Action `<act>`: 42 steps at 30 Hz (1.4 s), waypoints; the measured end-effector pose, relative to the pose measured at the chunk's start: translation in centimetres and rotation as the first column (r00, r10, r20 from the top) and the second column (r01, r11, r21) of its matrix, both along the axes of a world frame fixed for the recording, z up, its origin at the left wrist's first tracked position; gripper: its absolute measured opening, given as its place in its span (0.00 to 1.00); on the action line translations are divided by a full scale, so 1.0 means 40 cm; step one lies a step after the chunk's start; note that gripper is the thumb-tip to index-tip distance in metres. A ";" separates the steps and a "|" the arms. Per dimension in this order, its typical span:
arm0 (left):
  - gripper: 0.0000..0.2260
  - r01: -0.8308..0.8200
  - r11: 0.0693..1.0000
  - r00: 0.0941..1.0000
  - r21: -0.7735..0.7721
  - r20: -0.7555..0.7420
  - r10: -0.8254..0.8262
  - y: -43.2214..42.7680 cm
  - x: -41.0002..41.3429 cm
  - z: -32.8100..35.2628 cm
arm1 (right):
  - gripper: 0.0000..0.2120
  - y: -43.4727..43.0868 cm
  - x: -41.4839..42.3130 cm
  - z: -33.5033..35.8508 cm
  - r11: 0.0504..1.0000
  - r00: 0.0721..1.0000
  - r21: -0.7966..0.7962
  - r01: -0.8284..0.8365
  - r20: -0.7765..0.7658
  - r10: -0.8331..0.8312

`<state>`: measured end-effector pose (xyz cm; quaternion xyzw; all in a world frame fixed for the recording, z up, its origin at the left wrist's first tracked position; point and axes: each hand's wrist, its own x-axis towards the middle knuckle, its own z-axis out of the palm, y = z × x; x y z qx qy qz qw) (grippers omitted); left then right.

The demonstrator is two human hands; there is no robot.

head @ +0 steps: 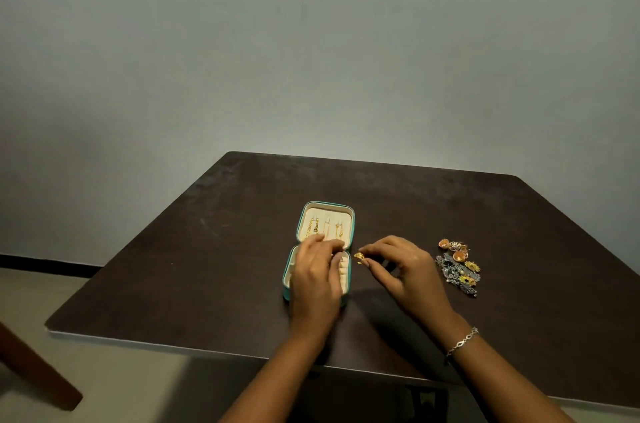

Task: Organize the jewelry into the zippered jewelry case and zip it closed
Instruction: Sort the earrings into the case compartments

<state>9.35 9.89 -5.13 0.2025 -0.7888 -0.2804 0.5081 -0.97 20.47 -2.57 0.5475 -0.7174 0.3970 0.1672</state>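
A teal zippered jewelry case [301,227] lies open on the dark table [207,249], cream lined. Its far half holds several gold chains or earrings [323,228]. My left hand [317,279] lies over the near half, its fingers curled down at the ring rolls; whether it holds anything is hidden. My right hand [401,270], just right of the case, pinches a small gold ring [358,257] between thumb and fingertips. A pile of loose jewelry [459,265], orange, yellow and silver pieces, sits further right.
A grey wall stands behind the table. A brown wooden furniture leg [31,370] shows at the lower left on the floor. A silver bracelet [462,341] is on my right wrist.
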 end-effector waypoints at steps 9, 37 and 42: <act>0.09 -0.053 0.998 0.988 0.043 0.150 0.046 -0.069 0.033 -0.055 | 0.11 -0.060 0.011 -0.036 0.991 0.998 0.131 0.036 -0.057 -0.028; 0.09 0.022 1.000 0.957 0.022 0.289 -0.027 -0.063 0.050 -0.071 | 0.13 -0.068 0.016 -0.073 0.963 0.993 0.262 0.056 -0.110 -0.028; 0.09 0.014 1.000 0.957 0.020 0.291 -0.019 -0.062 0.050 -0.069 | 0.13 -0.051 0.020 -0.086 0.967 0.993 0.251 0.048 -0.113 -0.020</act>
